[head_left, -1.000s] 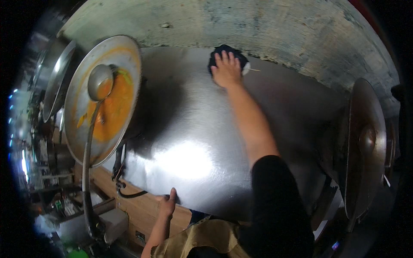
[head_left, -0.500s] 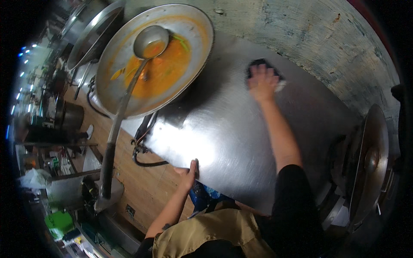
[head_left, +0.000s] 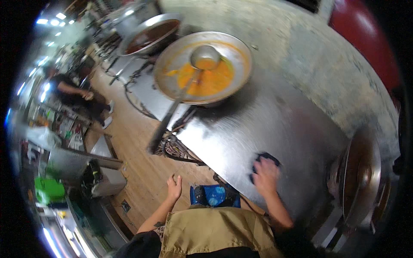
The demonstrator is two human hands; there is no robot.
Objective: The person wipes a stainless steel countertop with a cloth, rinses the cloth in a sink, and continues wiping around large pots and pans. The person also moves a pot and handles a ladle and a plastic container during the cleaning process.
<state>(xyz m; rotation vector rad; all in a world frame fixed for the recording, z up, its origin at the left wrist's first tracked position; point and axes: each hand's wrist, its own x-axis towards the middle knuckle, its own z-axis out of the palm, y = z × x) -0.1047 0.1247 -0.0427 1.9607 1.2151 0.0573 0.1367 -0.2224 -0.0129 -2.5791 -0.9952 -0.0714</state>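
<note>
My right hand presses flat on a dark cloth lying on the shiny steel counter, near its front edge. My left hand hangs free beside my body over the wooden floor, fingers loosely apart, holding nothing. A wide metal wok with orange sauce sits at the counter's far left, and a long-handled ladle rests in it with its handle sticking out toward the floor.
A second wok with dark liquid stands behind the first. Another round pan sits at the counter's right. A person crouches far left by cluttered shelves. A grimy wall backs the counter. Blue footwear shows below.
My right hand has dragged the cloth from the far side of the counter back toward its near edge. The view has swung, so the wok now sits higher and more central.
</note>
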